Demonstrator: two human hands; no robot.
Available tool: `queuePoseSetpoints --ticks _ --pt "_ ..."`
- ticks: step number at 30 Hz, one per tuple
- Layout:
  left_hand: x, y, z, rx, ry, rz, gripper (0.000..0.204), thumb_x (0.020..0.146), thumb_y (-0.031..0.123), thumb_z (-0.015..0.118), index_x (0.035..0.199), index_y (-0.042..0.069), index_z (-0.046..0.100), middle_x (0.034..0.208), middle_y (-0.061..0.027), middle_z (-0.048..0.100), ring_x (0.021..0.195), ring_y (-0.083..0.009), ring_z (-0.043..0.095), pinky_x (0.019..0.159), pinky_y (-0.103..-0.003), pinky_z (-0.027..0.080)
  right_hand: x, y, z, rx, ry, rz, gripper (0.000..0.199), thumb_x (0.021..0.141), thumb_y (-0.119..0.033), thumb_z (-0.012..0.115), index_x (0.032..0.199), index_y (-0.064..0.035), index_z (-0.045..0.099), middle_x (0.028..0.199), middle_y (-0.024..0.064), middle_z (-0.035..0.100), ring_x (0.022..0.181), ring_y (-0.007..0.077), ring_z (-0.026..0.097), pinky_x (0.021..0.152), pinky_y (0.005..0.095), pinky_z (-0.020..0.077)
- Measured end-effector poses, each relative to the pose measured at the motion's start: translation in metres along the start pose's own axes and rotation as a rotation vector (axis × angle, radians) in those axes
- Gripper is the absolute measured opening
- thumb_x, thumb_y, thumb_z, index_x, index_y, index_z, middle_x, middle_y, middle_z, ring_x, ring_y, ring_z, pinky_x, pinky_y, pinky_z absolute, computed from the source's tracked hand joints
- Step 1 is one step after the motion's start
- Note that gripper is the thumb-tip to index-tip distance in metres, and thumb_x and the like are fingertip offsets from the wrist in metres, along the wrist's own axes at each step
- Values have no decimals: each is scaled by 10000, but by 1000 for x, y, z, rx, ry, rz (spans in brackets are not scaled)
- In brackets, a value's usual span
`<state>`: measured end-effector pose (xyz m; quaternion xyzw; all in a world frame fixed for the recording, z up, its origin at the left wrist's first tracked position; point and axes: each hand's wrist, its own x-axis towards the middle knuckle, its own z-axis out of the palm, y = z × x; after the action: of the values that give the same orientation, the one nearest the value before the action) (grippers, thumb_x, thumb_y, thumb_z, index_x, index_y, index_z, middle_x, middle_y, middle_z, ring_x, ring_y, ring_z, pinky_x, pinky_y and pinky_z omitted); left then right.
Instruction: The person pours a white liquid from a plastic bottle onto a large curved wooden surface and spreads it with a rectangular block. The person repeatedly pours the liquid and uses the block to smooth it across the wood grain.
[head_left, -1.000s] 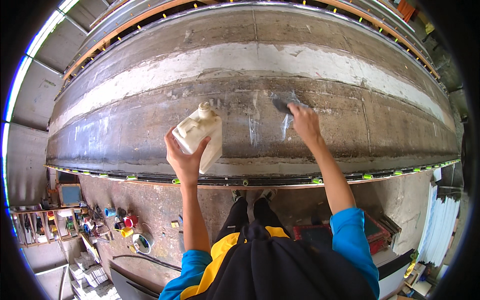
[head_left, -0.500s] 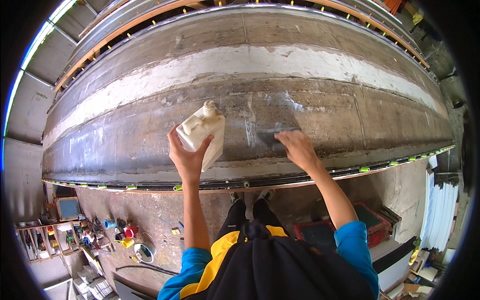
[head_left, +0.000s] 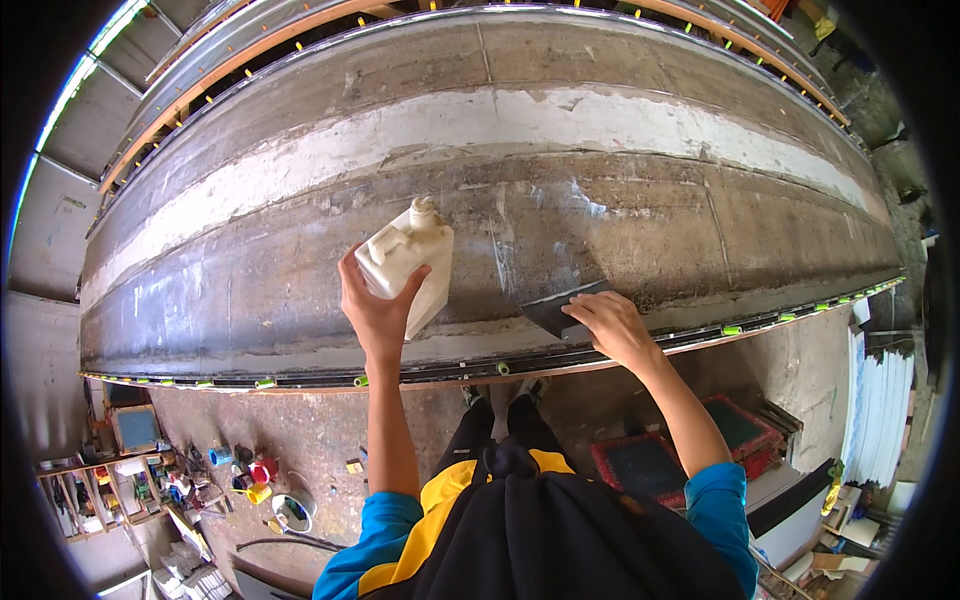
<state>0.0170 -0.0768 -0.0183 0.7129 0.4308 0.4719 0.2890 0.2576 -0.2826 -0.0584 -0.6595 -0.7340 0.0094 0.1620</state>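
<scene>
My left hand (head_left: 380,305) is wrapped round a whitish plastic jug (head_left: 412,262) with a short neck, held tilted over the long stained table (head_left: 300,235). In my right hand (head_left: 613,325) is a flat dark scraper-like piece (head_left: 560,312) with a pale upper edge, pressed against the tabletop near its front edge. Its exact kind is hard to tell. Thin white smears (head_left: 590,200) mark the brown surface beyond it, and a broad white band (head_left: 520,118) runs lengthwise across the table farther back.
Green clips (head_left: 265,384) line the table's near edge. On the floor at left stand a white bucket (head_left: 292,512) and several coloured containers (head_left: 262,470) beside a wooden shelf (head_left: 100,492). Red-framed screens (head_left: 640,465) lie at right below the table. White sheets (head_left: 876,405) stand farther right.
My right hand has drawn the dark flat piece toward me, down to near the table's front edge. My left hand and the jug have hardly moved.
</scene>
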Motion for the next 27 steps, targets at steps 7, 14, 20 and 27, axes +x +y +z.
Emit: queuePoseSetpoints --ticks 7,14,20,27 --pt "3 -11 -25 -86 76 -50 697 587 214 844 1113 -9 445 975 -157 571 896 -228 565 798 -335 454 109 16 0 56 57 189 275 703 17 625 959 -82 642 891 87 668 799 223 639 722 333 503" --pt "9 -25 -59 53 144 -67 687 578 213 844 1098 -6 453 980 -151 569 896 -250 565 804 -351 449 215 26 50 36 168 30 249 746 -1 614 964 -118 638 865 62 676 788 199 639 817 358 466" --pt "13 -36 -68 85 154 -85 682 571 211 846 1088 -3 456 984 -149 564 900 -258 562 811 -358 445 225 24 89 -2 142 -14 339 714 114 537 937 -121 639 753 76 669 722 184 637 816 359 478" --pt "15 -40 -66 20 144 -68 676 579 209 845 1089 -8 457 964 -152 573 879 -237 567 787 -345 453 126 7 45 177 -41 -4 345 628 128 608 878 -104 665 953 52 668 918 221 614 797 365 455"
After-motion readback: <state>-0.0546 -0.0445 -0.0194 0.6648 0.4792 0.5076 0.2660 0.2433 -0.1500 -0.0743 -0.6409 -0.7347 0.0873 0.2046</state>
